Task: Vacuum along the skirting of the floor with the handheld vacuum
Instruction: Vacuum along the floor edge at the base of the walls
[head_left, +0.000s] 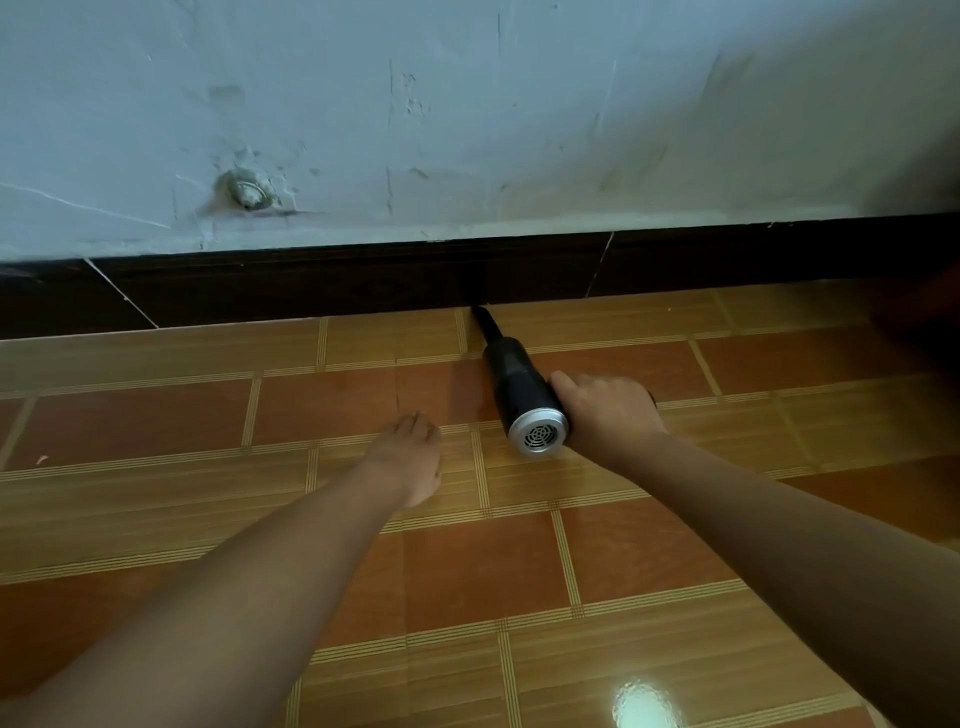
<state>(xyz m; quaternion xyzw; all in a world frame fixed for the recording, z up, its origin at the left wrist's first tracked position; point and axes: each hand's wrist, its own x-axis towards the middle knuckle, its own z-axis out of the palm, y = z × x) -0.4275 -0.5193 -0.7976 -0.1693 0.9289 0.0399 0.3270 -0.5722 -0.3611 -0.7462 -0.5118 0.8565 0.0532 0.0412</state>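
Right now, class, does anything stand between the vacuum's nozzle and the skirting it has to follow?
Nothing visible does. The nozzle of the handheld vacuum, gripped by the right hand, meets the dark skirting at its foot. The left hand rests on the tiles, short of that line. The far right is shadowed.

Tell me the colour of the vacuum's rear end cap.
The end cap is silver with a vented grille; the handheld vacuum body is black. Head view.
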